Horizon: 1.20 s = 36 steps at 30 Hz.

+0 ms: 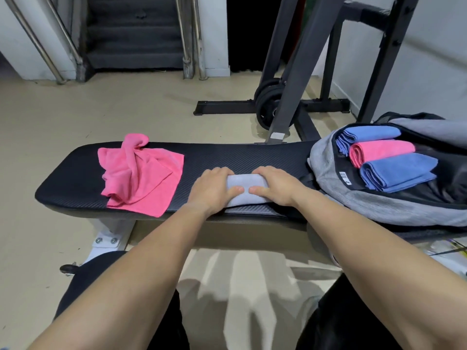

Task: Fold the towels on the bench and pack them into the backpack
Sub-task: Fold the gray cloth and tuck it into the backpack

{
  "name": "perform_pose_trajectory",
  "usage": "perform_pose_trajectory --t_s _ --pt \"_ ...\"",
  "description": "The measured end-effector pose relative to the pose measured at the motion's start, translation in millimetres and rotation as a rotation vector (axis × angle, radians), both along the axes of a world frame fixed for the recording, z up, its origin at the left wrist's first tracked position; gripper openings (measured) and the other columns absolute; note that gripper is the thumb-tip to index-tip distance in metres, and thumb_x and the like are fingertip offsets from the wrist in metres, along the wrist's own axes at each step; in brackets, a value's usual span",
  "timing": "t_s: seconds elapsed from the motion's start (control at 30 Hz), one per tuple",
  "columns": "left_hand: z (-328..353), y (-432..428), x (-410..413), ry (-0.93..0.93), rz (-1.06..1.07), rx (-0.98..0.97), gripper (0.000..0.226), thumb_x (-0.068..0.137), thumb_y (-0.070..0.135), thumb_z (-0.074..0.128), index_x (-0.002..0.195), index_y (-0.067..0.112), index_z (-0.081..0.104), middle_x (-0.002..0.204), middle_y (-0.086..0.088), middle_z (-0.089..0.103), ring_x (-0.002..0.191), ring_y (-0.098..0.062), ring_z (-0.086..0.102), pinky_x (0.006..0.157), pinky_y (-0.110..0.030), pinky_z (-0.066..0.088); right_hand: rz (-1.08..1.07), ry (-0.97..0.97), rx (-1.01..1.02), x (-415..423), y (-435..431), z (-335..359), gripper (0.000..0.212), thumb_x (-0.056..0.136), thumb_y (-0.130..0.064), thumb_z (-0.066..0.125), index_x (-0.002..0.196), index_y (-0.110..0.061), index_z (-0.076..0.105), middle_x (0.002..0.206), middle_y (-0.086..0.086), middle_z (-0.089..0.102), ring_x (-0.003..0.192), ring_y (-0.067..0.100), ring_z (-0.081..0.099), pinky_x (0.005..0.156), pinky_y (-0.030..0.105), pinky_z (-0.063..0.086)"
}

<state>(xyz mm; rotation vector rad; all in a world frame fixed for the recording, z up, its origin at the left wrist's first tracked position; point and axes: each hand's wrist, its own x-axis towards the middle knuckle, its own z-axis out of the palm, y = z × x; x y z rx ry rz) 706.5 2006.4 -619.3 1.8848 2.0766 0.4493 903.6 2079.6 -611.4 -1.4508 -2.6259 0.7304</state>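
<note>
From the head camera, you stood over the black padded bench [227, 157] with both bare forearms reaching forward and down. Your left hand [212, 188] and your right hand [275, 184] lay side by side on a small folded grey towel [243, 189], which sat on the bench near its front edge, roughly midway along the pad. Both hands pressed flat on the cloth, fingers spread and curled lightly over its far edge, thumbs pointing toward each other and nearly meeting across the middle; neither hand was clenched, and neither had lifted the towel. To the left on the same pad lay a pink towel [140, 175], unfolded and rumpled, with one corner twisted up at the back and its lower corner hanging just past the front edge of the bench. It lay apart from your left hand. At the right end of the bench rested a grey backpack [326, 168], lying on its back with the main compartment unzipped and gaping wide. Inside it sat three folded towels in a row: a blue towel [371, 135] farthest from you, a folded pink towel [381, 151] touching it in the middle, and a second blue towel [399, 173] nearest. Behind the bench stood a dark steel rack [298, 72] with weight plates [267, 102] at its base, and stairs [134, 34] rose beyond the beige floor.
</note>
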Motion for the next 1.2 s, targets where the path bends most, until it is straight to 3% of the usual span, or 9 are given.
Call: perform_pose_trajectory --t_s 0.1,0.23,0.47,0.6,0.8,0.93,1.07,1.2 --pt "14.9 -2.4 5.7 -0.081 0.043 -0.001 0.040 0.076 0.052 0.074 0.103 0.031 0.052 0.108 0.006 0.060 0.099 -0.020 0.057 0.078 -0.034 0.042 -0.009 0.018 -0.016 8.4 -7.4 13.5 0.054 0.080 -0.049 0.076 0.124 -0.028 0.052 0.118 -0.001 0.059 0.107 0.020 0.054 0.092 0.041 0.047" --pt "30.4 -9.5 19.3 -0.110 0.036 0.002 0.040 0.072 0.052 0.078 0.097 0.031 0.055 0.101 0.008 0.063 0.090 -0.015 0.057 0.069 -0.031 0.040 -0.012 -0.015 -0.044 25.3 -17.6 33.4 0.048 0.078 -0.045 0.079 0.113 -0.027 0.052 0.108 -0.002 0.059 0.099 0.019 0.056 0.080 0.037 0.048" --pt "78.6 0.7 82.8 -0.229 0.034 0.095 0.041 0.073 0.060 0.074 0.099 0.032 0.060 0.099 0.008 0.063 0.094 -0.021 0.058 0.078 -0.037 0.053 -0.246 0.161 0.060 97.2 -24.9 91.8 0.069 0.075 -0.049 0.081 0.131 -0.023 0.051 0.118 -0.006 0.056 0.107 0.015 0.054 0.085 0.031 0.044" --pt "101.1 21.4 144.0 -0.337 -0.030 0.134 0.045 0.077 0.059 0.073 0.105 0.027 0.060 0.099 0.006 0.062 0.092 -0.019 0.058 0.070 -0.032 0.044 -0.421 0.283 0.097 155.5 -20.2 119.0 0.058 0.078 -0.043 0.081 0.124 -0.016 0.058 0.109 -0.002 0.064 0.101 0.019 0.062 0.086 0.034 0.051" --pt "114.0 55.0 236.6 -0.472 -0.229 0.065 0.037 0.088 0.024 0.061 0.122 0.018 0.049 0.118 0.001 0.054 0.104 -0.019 0.051 0.076 -0.030 0.040 -0.554 0.185 0.203 246.2 -4.8 136.9 0.062 0.088 -0.035 0.071 0.141 -0.010 0.050 0.134 0.007 0.059 0.121 0.026 0.056 0.102 0.035 0.043" --pt "103.6 75.4 284.3 -0.429 -0.319 0.027 0.042 0.089 0.020 0.064 0.129 0.016 0.051 0.127 -0.004 0.057 0.111 -0.022 0.052 0.082 -0.028 0.038 -0.645 0.077 0.205 292.8 2.7 127.9 0.063 0.089 -0.033 0.070 0.142 -0.005 0.048 0.140 0.013 0.057 0.126 0.030 0.053 0.099 0.033 0.039" --pt "87.0 93.4 317.5 -0.377 -0.386 0.013 0.047 0.086 0.020 0.070 0.130 0.017 0.053 0.119 -0.004 0.060 0.107 -0.022 0.055 0.082 -0.028 0.039 -0.719 0.043 0.196 322.1 8.0 107.3 0.071 0.089 -0.036 0.070 0.146 -0.005 0.042 0.145 0.015 0.052 0.132 0.031 0.049 0.103 0.033 0.038" --pt "69.4 105.8 333.9 -0.295 -0.403 -0.011 0.040 0.078 0.024 0.080 0.114 0.021 0.064 0.103 0.002 0.068 0.094 -0.018 0.063 0.083 -0.031 0.049 -0.714 -0.018 0.169 340.0 12.9 86.7 0.075 0.088 -0.034 0.072 0.150 -0.007 0.038 0.150 0.013 0.048 0.137 0.031 0.045 0.109 0.034 0.035"
